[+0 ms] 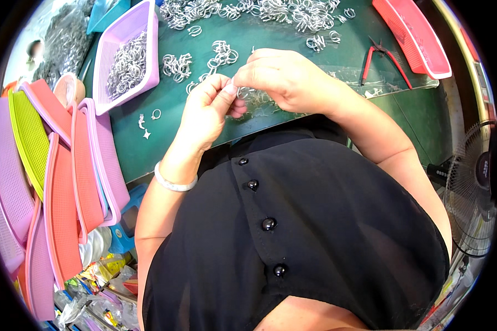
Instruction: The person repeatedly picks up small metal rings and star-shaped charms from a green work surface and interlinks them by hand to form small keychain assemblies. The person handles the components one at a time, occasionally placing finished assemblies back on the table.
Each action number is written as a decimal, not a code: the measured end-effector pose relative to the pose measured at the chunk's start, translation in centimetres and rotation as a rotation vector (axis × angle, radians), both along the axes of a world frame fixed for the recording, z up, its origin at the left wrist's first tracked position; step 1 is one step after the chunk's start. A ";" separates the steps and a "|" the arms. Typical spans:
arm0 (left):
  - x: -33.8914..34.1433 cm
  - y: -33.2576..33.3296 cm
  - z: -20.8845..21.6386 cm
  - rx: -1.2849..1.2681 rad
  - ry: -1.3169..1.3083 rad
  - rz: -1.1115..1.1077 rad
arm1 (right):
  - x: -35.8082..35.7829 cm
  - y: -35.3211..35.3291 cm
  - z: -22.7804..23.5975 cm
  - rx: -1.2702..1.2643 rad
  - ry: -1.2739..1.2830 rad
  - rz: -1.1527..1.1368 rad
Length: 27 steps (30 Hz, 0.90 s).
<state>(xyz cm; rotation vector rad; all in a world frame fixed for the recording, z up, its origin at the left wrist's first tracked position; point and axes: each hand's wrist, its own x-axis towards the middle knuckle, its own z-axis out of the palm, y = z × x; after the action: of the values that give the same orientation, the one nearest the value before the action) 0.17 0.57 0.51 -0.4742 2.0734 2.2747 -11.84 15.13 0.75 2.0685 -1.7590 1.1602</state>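
My left hand (209, 106) is closed in a pinch, thumb against fingers, over the near edge of the green work table. A small silver ring (242, 93) shows in part between the hands, mostly covered by fingers. From the right, my right hand (290, 80) bends over it, its fingertips pinched together against the left thumb. Just beyond the hands lie a linked cluster of silver rings (224, 54) and a smaller heap of rings (176, 67). Left of my left hand are a single loose ring (156, 114) and a star-shaped piece (146, 134).
A purple basket (152, 66) of silver rings stands at the left, and a big ring pile (287, 14) lies at the back. Red-handled pliers (381, 52) and a red basket (414, 41) are at right. Stacked plastic baskets (61, 198) crowd the left; a fan (472, 182) stands right.
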 end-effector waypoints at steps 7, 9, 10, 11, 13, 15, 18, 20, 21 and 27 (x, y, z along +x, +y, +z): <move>-0.2 0.0 0.2 0.014 -0.014 0.119 | 0.1 -0.3 -0.1 -0.120 -0.066 -0.135; -0.3 0.2 0.3 -0.007 0.009 0.144 | 0.0 -0.2 0.3 -0.082 -0.202 -0.156; -0.3 0.3 0.2 -0.017 0.020 0.156 | 0.1 -0.1 0.5 -0.062 -0.270 -0.167; -0.3 0.3 0.1 -0.040 0.034 0.164 | 0.2 0.0 0.5 -0.020 -0.411 -0.151; -0.4 0.4 -0.1 -0.090 0.061 0.177 | 0.2 0.1 0.3 0.003 -0.437 -0.123; -0.6 0.5 -0.1 -0.145 0.061 0.199 | 0.2 0.1 0.2 0.024 -0.438 -0.114; -0.9 0.7 0.1 -0.225 0.025 0.219 | 0.3 0.0 0.2 0.031 -0.396 -0.119; -1.0 0.6 0.3 -0.196 0.000 0.206 | 0.3 0.0 0.3 0.014 -0.360 -0.109; -0.9 0.5 0.4 -0.141 -0.008 0.191 | 0.2 0.0 0.2 0.018 -0.367 -0.106; -0.3 0.7 0.3 0.144 0.166 0.126 | -0.5 0.0 -0.3 -0.024 -0.481 -0.104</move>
<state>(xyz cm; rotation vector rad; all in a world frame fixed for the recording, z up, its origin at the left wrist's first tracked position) -0.12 1.28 0.77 -0.4342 1.9809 2.5958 -12.35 15.15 0.42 1.7570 -2.0022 1.7440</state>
